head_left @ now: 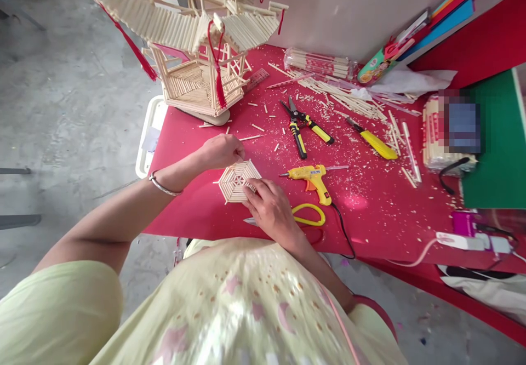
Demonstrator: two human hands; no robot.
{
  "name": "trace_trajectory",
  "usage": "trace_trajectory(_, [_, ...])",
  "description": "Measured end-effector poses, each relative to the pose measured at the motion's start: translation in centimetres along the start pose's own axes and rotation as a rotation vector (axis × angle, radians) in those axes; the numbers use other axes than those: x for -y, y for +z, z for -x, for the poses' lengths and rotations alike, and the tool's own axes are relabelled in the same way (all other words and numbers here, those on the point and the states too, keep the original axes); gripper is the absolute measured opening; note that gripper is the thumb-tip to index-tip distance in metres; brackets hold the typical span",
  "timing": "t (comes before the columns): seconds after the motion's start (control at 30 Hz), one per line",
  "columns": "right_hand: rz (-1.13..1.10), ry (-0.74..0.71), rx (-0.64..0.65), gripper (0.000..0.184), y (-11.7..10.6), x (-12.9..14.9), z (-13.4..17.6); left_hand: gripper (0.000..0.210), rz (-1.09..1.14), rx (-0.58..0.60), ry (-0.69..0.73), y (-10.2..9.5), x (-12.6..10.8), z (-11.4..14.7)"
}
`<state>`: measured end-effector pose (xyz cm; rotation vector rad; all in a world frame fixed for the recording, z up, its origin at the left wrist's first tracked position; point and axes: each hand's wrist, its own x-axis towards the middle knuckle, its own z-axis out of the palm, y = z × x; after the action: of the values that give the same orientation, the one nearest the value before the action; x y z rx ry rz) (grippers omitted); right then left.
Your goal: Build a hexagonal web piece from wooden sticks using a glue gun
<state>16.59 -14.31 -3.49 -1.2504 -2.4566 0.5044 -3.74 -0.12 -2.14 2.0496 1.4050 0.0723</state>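
A small hexagonal panel of thin wooden sticks [232, 185], laid in rings round a spoked centre, is just above the red tabletop. My right hand [273, 209] grips its right edge, with fingertips over the sticks. Close to the panel's upper edge, my left hand [224, 150] is closed with fingers curled down. Whatever it may pinch is hidden. Scissors with yellow handles [321, 215] lie partly under my right hand. To the right of the panel rests a yellow glue gun [311, 178], a clear glue stick in its back and its nozzle pointing left.
A tiered stick-built pavilion [184, 88] with red tassels stands at the back left. Black-and-yellow snips [303, 124], a yellow-handled knife [376, 143], loose sticks [345, 96] and crumbs lie across the red table [263, 151]. The glue gun's cord [344, 228] drops over the front edge.
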Motion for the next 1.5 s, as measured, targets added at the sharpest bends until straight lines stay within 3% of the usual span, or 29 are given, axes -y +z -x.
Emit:
trace_trajectory(0.5, [0.003, 0.013, -0.011, 0.037, 0.2, 0.1, 0.2, 0.021, 0.241, -0.018, 0.043, -0.2, 0.4, 0.5])
trace_trajectory(1.5, [0.012, -0.001, -0.019, 0.036, 0.3, 0.1, 0.3, 0.014, 0.349, -0.081, -0.017, 0.5, 0.9, 0.7])
